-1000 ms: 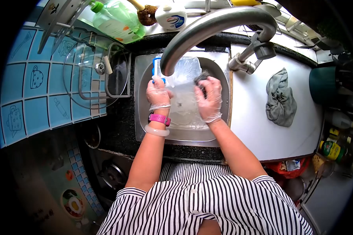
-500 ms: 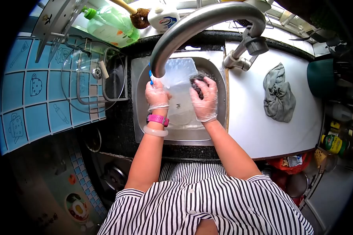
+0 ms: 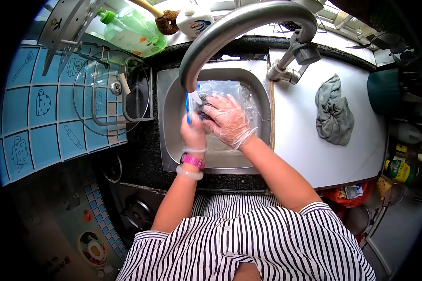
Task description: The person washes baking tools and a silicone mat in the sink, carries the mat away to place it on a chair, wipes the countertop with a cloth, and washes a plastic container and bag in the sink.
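Observation:
Both my hands are over the sink in clear disposable gloves. My left hand (image 3: pixel 193 133), somewhat blurred, is closed on the near left edge of a translucent plastic container or lid (image 3: pixel 229 87) with blue strips along its left side. My right hand (image 3: pixel 227 122) presses a dark scouring pad (image 3: pixel 204 111) onto the plastic, fingers bent over it, so most of the pad is hidden. Water (image 3: pixel 195 97) runs from the faucet (image 3: pixel 188 70) onto the plastic beside the pad. All of this is inside the steel sink (image 3: pixel 172 150).
The curved faucet arches over the sink from the right. A grey cloth (image 3: pixel 334 110) lies on the white counter (image 3: pixel 295 154). Behind stand a green bottle (image 3: pixel 133 33) and a white bottle (image 3: pixel 195 22). A glass lid (image 3: pixel 96 93) leans at the left.
My right hand has moved left with the scouring pad, from the plastic's right side to under the faucet. The plastic and my left hand have shifted slightly right and nearer me.

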Tool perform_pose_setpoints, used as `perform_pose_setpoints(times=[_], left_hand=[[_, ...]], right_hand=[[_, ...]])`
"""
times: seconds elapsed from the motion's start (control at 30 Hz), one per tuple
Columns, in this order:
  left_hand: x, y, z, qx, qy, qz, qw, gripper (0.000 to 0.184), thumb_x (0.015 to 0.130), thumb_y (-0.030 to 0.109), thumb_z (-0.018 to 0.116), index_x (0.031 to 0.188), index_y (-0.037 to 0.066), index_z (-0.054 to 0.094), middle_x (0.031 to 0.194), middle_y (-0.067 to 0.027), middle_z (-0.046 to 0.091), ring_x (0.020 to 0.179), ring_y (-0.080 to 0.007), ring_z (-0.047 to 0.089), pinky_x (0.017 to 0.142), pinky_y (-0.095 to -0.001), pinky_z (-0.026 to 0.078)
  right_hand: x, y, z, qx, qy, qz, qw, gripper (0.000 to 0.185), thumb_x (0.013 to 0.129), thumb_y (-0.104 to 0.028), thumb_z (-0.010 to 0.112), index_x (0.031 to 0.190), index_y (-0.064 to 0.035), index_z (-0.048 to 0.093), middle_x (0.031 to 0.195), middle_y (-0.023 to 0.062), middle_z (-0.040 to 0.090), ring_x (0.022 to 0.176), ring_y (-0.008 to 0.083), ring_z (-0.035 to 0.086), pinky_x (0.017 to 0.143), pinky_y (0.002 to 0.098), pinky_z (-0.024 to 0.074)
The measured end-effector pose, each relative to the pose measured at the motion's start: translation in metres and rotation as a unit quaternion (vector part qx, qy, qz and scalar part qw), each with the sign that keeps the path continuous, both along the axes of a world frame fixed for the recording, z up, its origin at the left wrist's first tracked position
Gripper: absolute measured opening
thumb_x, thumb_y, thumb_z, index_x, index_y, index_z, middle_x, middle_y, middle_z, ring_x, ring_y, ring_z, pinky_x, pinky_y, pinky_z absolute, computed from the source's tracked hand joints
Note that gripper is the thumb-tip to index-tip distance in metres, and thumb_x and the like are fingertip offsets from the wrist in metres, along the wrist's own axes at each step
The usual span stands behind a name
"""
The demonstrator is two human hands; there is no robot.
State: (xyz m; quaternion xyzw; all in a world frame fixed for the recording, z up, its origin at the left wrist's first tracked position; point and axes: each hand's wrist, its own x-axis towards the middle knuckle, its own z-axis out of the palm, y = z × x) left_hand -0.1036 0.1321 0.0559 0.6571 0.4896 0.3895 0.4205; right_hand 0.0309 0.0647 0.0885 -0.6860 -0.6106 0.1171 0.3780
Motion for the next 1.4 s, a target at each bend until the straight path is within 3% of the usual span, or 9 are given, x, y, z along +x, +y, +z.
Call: perform_pose_setpoints(times=[0.17, 0.23, 0.37, 0.47, 0.6, 0.9, 1.03, 1.3, 1.4], left_hand=[[-0.04, -0.02, 0.0, -0.056, 0.047, -0.061, 0.995, 0.041, 0.092, 0.044, 0.055, 0.087, 0.003, 0.057, 0.068, -0.0024, 0.053, 0.065, -0.0117, 0.05, 0.059, -0.0332, 0.043], [-0.042, -0.021, 0.008, -0.116, 0.021, -0.098, 0.988, 0.037, 0.093, 0.04, 0.055, 0.09, 0.003, 0.059, 0.07, -0.0023, 0.057, 0.068, -0.0121, 0.054, 0.063, -0.032, 0.046], [-0.055, -0.003, 0.022, -0.229, -0.01, -0.156, 0.961, 0.029, 0.088, 0.027, 0.059, 0.103, 0.002, 0.059, 0.082, -0.006, 0.064, 0.079, -0.0174, 0.061, 0.075, -0.0321, 0.049], [-0.059, 0.005, 0.048, -0.18, 0.087, -0.208, 0.957, 0.059, 0.07, 0.009, 0.06, 0.128, 0.003, 0.049, 0.107, -0.0145, 0.064, 0.101, -0.0268, 0.062, 0.092, -0.0355, 0.046], [-0.037, 0.011, 0.09, -0.137, 0.289, -0.263, 0.91, 0.065, 0.071, 0.013, 0.067, 0.134, 0.006, 0.049, 0.103, -0.0129, 0.067, 0.101, -0.0292, 0.064, 0.092, -0.0357, 0.047], [-0.053, -0.001, 0.063, -0.299, 0.016, -0.084, 0.95, 0.019, 0.081, 0.01, 0.074, 0.087, 0.004, 0.056, 0.072, -0.0032, 0.06, 0.056, -0.0105, 0.056, 0.048, -0.0226, 0.045], [-0.062, -0.003, 0.059, -0.293, -0.025, -0.103, 0.95, 0.014, 0.085, 0.009, 0.07, 0.086, 0.006, 0.057, 0.069, -0.0013, 0.058, 0.055, -0.0095, 0.055, 0.051, -0.0236, 0.047], [-0.084, 0.015, 0.05, -0.333, -0.05, -0.138, 0.932, 0.015, 0.082, 0.01, 0.072, 0.087, 0.005, 0.058, 0.073, -0.004, 0.062, 0.062, -0.011, 0.058, 0.059, -0.0247, 0.049], [-0.09, 0.018, 0.042, -0.321, -0.022, -0.189, 0.928, 0.014, 0.082, 0.012, 0.072, 0.085, 0.004, 0.06, 0.071, -0.0046, 0.062, 0.061, -0.0132, 0.058, 0.059, -0.0266, 0.049]], right_hand=[[0.033, 0.011, -0.029, 0.011, -0.002, -0.105, 0.994, 0.034, 0.089, -0.031, 0.06, 0.116, -0.0099, 0.063, 0.129, 0.0129, 0.056, 0.123, 0.0331, 0.051, 0.107, 0.0462, 0.0357], [0.04, 0.016, -0.028, -0.072, 0.198, -0.167, 0.963, 0.037, 0.089, -0.03, 0.061, 0.119, -0.0088, 0.061, 0.126, 0.0169, 0.057, 0.117, 0.0329, 0.056, 0.101, 0.0391, 0.0428], [0.018, 0.0, -0.004, -0.043, 0.116, -0.036, 0.992, 0.035, 0.089, -0.032, 0.06, 0.114, -0.0071, 0.064, 0.124, 0.0201, 0.057, 0.113, 0.0345, 0.057, 0.098, 0.0399, 0.0455], [0.012, -0.008, -0.002, -0.062, 0.162, -0.012, 0.985, 0.038, 0.089, -0.033, 0.06, 0.117, -0.0077, 0.063, 0.124, 0.0205, 0.057, 0.117, 0.0343, 0.055, 0.1, 0.0396, 0.0443], [0.026, 0.004, -0.017, -0.1, 0.24, -0.019, 0.965, 0.04, 0.089, -0.034, 0.059, 0.118, -0.0065, 0.062, 0.12, 0.0196, 0.059, 0.113, 0.034, 0.056, 0.097, 0.0396, 0.045], [-0.013, 0.01, -0.011, -0.126, 0.203, 0.122, 0.963, 0.04, 0.092, -0.036, 0.054, 0.118, -0.0078, 0.065, 0.127, 0.0195, 0.054, 0.123, 0.0359, 0.047, 0.105, 0.0437, 0.0367], [0.009, 0.051, -0.064, -0.283, 0.135, 0.047, 0.948, 0.042, 0.093, -0.039, 0.049, 0.113, -0.0079, 0.068, 0.132, 0.0182, 0.053, 0.126, 0.0348, 0.046, 0.107, 0.0404, 0.0354], [-0.026, 0.033, -0.017, -0.09, 0.186, 0.183, 0.961, 0.031, 0.089, -0.03, 0.058, 0.109, -0.009, 0.069, 0.124, 0.0142, 0.059, 0.114, 0.0343, 0.055, 0.1, 0.0427, 0.0427], [-0.002, 0.073, -0.059, -0.255, 0.136, 0.045, 0.956, 0.034, 0.09, -0.034, 0.053, 0.113, -0.0156, 0.069, 0.128, 0.0103, 0.057, 0.117, 0.0315, 0.054, 0.103, 0.0415, 0.0416]])
